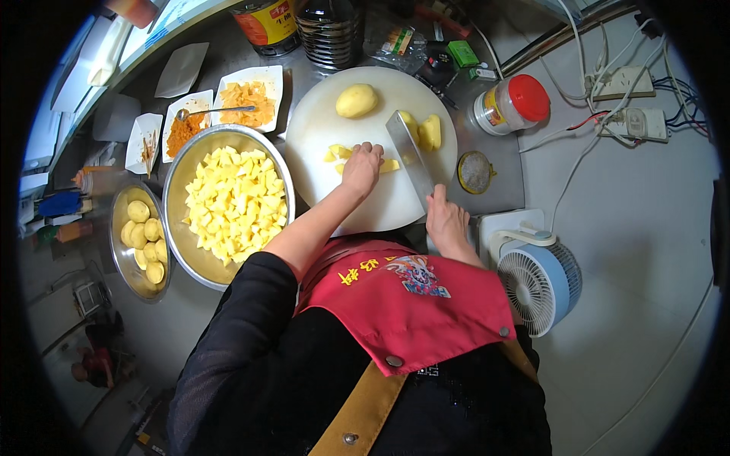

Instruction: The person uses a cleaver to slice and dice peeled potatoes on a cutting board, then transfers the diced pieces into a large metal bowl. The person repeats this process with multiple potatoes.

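Observation:
On the round white cutting board, my left hand holds down a peeled potato strip with curled fingers. Small cut potato pieces lie by its fingertips. My right hand grips the handle of a cleaver, whose broad blade stands just right of the strip. Beyond the blade are larger potato pieces, partly covered by it. A whole peeled potato rests near the board's far edge. Left of the board, diced potato fills much of a large metal bowl.
A smaller metal bowl holds several peeled potatoes. White dishes with orange seasoning and sliced food stand behind. Right of the board are a red-lidded jar, a round container of white granules and a fan. Wall sockets carry loose cords.

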### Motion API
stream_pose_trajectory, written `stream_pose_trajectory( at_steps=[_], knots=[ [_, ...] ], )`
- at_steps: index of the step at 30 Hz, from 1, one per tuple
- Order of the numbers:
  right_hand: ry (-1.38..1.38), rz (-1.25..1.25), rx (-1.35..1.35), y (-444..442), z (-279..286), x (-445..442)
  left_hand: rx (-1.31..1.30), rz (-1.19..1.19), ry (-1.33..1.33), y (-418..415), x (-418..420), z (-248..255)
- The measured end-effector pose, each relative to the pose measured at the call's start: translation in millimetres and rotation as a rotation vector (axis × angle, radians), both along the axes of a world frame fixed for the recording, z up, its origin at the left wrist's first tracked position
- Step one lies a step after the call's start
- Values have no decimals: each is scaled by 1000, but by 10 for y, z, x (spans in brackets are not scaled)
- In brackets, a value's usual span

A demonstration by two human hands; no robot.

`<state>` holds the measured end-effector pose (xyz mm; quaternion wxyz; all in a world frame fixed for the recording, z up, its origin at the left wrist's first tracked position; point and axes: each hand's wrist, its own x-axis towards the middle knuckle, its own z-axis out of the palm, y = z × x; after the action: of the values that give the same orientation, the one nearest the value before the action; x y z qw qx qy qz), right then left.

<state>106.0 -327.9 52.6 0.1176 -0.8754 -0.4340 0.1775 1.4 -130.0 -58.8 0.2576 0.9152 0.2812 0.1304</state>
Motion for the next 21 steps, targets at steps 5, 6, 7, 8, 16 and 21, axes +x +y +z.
stream_pose_trajectory(
  at_steps=[5,6,7,8,16,21],
  knots=[
    [44,10,-14,-60,184,-110,-64,-43,-113,-118,-205,227],
    [42,18,-21,-62,184,-135,-41,-36,-101,-136,-223,223],
    [40,26,-29,-64,174,-160,-18,-29,-89,-149,-234,217],
    [39,33,-38,-66,158,-175,-8,-26,-84,-159,-232,209],
    [59,-4,-35,3,-129,-152,37,-130,-178,-31,-180,70],
    [33,3,-31,-59,44,-139,44,-147,-155,39,-157,47]
  ],
)
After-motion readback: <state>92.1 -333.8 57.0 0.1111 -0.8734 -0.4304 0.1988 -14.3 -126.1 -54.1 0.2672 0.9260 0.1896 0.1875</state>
